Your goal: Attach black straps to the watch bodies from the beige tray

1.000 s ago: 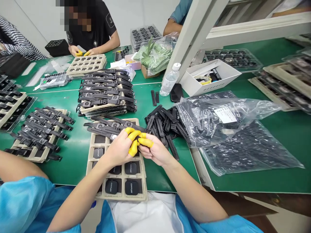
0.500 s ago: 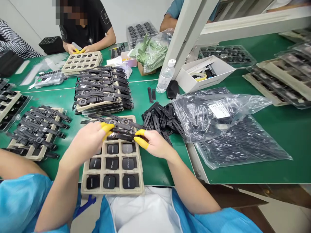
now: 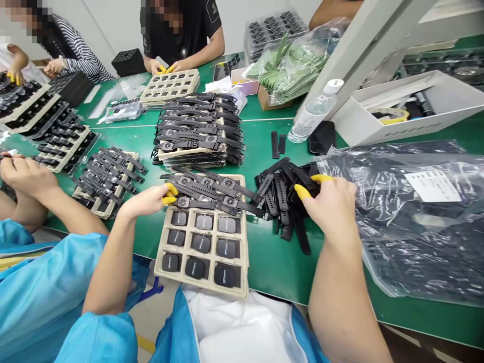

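Note:
My left hand (image 3: 149,200), with yellow finger covers, is at the upper left edge of the beige tray (image 3: 161,247). Its fingertips curl together beside a smartwatch (image 3: 183,202); whatever lies between them is hidden. Several smartwatches with black straps lie across the tray's far part, back sensors up. Dark square watch bodies (image 3: 201,243) sit in the nearer compartments. My right hand (image 3: 333,201) reaches over the right side of a pile of loose black watch straps (image 3: 280,194). Its thumb and forefinger, both yellow-tipped, are apart with no strap seen between them.
Behind the tray rises a stack of watch-filled trays (image 3: 196,126); a smaller one (image 3: 109,176) stands left. A water bottle (image 3: 315,113), a white box (image 3: 408,108) and a plastic bag of straps (image 3: 423,222) are right. Co-workers sit left and opposite.
My hands have parted: the watch they held together over the tray is no longer between them. The right hand has moved right to the strap pile. The camera view has shifted.

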Demonstrator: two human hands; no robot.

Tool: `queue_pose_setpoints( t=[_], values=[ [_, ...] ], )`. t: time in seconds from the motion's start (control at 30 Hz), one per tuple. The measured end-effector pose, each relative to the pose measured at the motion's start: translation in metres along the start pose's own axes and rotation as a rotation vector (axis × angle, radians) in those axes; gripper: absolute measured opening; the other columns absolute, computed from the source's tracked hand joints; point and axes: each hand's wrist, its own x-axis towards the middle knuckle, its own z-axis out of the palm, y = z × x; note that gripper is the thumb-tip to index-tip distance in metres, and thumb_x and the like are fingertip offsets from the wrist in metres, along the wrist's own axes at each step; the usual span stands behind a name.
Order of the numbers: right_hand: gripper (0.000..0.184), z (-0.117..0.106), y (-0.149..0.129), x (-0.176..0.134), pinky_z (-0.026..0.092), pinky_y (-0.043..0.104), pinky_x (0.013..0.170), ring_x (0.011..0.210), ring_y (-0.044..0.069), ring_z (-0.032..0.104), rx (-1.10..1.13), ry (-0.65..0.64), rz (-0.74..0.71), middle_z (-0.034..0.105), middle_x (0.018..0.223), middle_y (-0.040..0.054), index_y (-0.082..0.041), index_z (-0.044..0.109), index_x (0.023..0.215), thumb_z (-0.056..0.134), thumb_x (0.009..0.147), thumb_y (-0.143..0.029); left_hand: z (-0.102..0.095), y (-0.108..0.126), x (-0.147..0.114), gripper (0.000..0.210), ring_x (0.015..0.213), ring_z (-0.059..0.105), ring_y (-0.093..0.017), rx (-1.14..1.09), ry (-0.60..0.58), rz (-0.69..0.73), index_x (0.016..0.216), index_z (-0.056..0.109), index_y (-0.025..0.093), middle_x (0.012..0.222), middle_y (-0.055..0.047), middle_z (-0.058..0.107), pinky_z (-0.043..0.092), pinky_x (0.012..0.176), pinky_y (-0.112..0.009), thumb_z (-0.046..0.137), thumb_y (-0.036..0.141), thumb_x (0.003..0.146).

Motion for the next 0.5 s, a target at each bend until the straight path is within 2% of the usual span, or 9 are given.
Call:
queue_pose_setpoints(
  t=[0.1,0.17,0.27,0.33,0.43,0.5],
  values=[
    [0.04,0.004,0.003,0.0,0.037,0.048,0.106,0.113,0.036,0.042,-0.024,-0.024,0.014,0.056,0.117,0.0225,-0.011,0.066,0.119,0.059,0.088,-0.036,0.002,-0.001,0.006,0.011,0.076,0.058,-0.018,0.034,0.029,-0.006,0.088,0.056,0.022,0.086,-0.003,0.067,0.047,0.072,-0.029,0.049,0.029,0.091],
    [0.036,0.005,0.003,0.0,0.039,0.047,0.104,0.112,0.036,0.044,-0.016,-0.015,0.023,0.057,0.117,0.022,-0.013,0.068,0.115,0.058,0.087,-0.034,0.003,-0.004,0.01,0.009,0.077,0.057,-0.019,0.098,0.053,0.003,0.084,0.054,0.022,0.084,-0.003,0.064,0.045,0.073,-0.029,0.048,0.023,0.089],
    [0.034,0.004,0.001,0.003,0.042,0.048,0.101,0.108,0.035,0.05,0.019,-0.001,0.055,0.06,0.113,0.0215,-0.013,0.069,0.111,0.054,0.086,-0.03,0.007,-0.014,0.014,0.008,0.084,0.059,-0.021,0.164,0.118,-0.025,0.09,0.058,0.021,0.093,-0.006,0.066,0.047,0.077,-0.031,0.051,0.025,0.092],
    [0.032,0.001,-0.001,0.005,0.045,0.047,0.097,0.1,0.032,0.056,0.093,0.018,0.086,0.063,0.109,0.0193,-0.014,0.07,0.109,0.055,0.085,-0.03,0.01,-0.019,0.014,0.012,0.09,0.06,-0.024,0.266,0.204,-0.074,0.095,0.06,0.019,0.098,-0.009,0.066,0.048,0.083,-0.034,0.055,0.029,0.093],
    [0.029,-0.003,-0.006,0.006,0.05,0.041,0.088,0.085,0.025,0.061,0.285,0.148,0.133,0.065,0.104,0.0155,-0.015,0.07,0.102,0.06,0.085,-0.037,0.015,-0.013,0.007,0.015,0.103,0.059,-0.031,0.461,0.398,-0.15,0.099,0.062,0.016,0.102,-0.014,0.064,0.047,0.096,-0.045,0.057,0.03,0.094],
    [0.033,-0.005,-0.01,0.006,0.052,0.039,0.082,0.078,0.022,0.062,0.424,0.295,0.17,0.065,0.095,0.0122,-0.015,0.068,0.098,0.062,0.087,-0.045,0.021,0.006,0.001,0.016,0.106,0.057,-0.032,0.485,0.473,-0.107,0.1,0.063,0.015,0.102,-0.015,0.063,0.046,0.098,-0.049,0.056,0.029,0.097]
  ],
)
